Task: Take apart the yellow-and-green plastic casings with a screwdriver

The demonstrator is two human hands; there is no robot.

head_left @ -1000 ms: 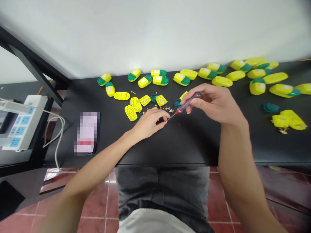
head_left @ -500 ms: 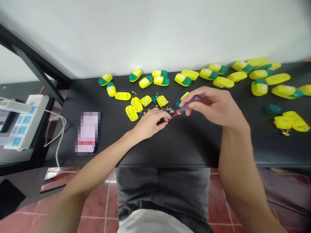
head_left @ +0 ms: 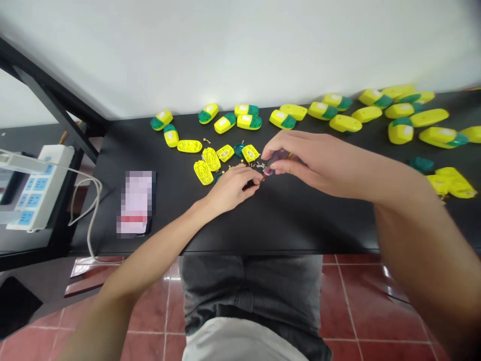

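Note:
My right hand (head_left: 311, 160) is closed round a small screwdriver (head_left: 273, 163) with a clear purple handle and red collar, its tip pointing down-left at the black table (head_left: 300, 220). My left hand (head_left: 233, 185) rests on the table with fingers pinched on something small I cannot make out, right at the screwdriver tip. Just beyond both hands lie opened yellow shell halves (head_left: 211, 159), a teal cap (head_left: 238, 150) and several tiny loose metal parts (head_left: 259, 164).
Many yellow-and-teal plastic cases (head_left: 398, 131) lie along the table's far edge and right side, by a white wall. A phone (head_left: 136, 203) lies at the left. A white power strip (head_left: 33, 188) with cable sits on a side surface. Red floor tiles show below.
My right hand with the screwdriver has moved left and lowered, closing up on my left hand's fingertips. My right forearm has swung outward. My left hand has stayed put.

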